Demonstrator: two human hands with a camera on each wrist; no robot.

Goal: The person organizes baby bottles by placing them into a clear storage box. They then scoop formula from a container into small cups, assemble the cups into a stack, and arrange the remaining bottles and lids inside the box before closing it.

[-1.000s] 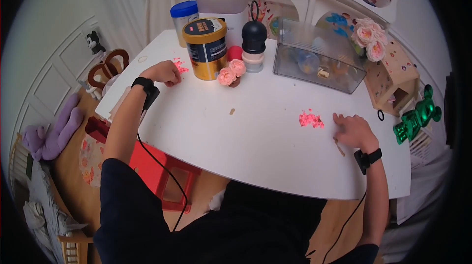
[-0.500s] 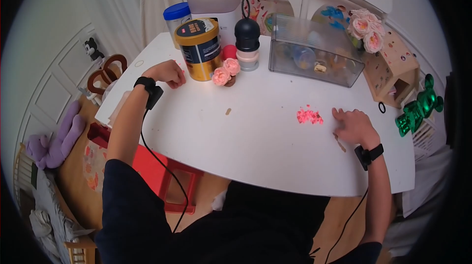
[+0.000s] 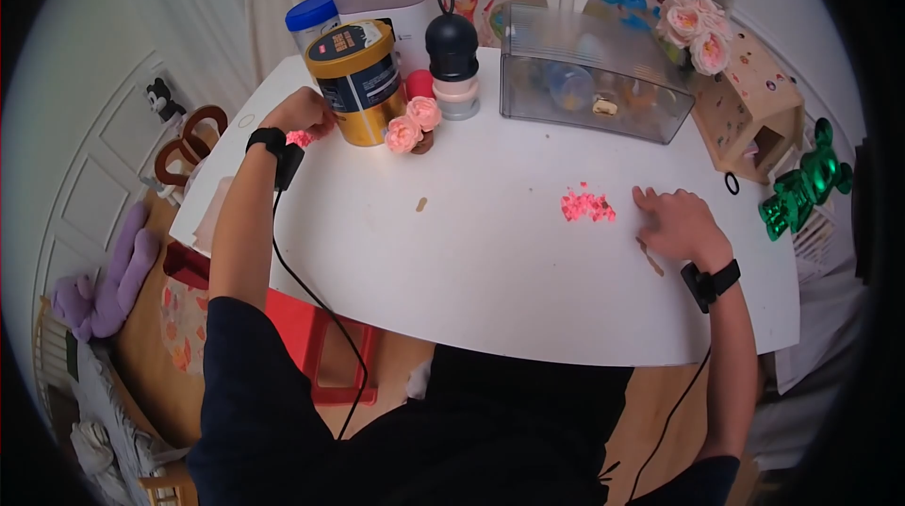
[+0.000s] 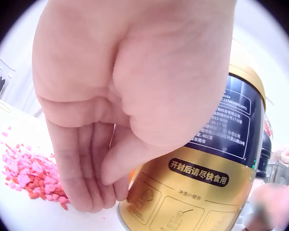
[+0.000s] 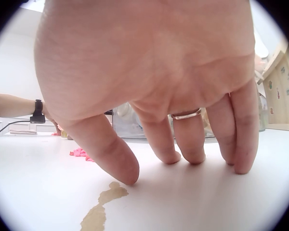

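Observation:
My left hand (image 3: pixel 300 113) is beside a gold and navy tub (image 3: pixel 356 86), over a heap of small pink and red bits (image 4: pixel 33 173). In the left wrist view its fingers (image 4: pixel 82 173) point down, side by side, with the thumb lying across them and their tips beside the heap. Nothing shows in its grasp. On the right of the white table (image 3: pixel 452 289), my right hand (image 3: pixel 677 223) has its fingers apart and bent at the knuckles, fingertips at the tabletop. A second heap of pink bits (image 3: pixel 586 205) lies just to its left, apart from the fingers.
Pink flowers (image 3: pixel 405 133) and a black-topped bottle (image 3: pixel 452 49) stand right of the tub. Farther back are a blue-lidded jar (image 3: pixel 311 16) and a clear grey case (image 3: pixel 594 82). A wooden house (image 3: pixel 745 129) and a shiny green bear figure (image 3: pixel 806 185) are at the right edge.
The head view has shifted, so the table's things sit farther left and higher. My left hand has moved closer to the tub; pink bits show on its near side. The right hand keeps its place.

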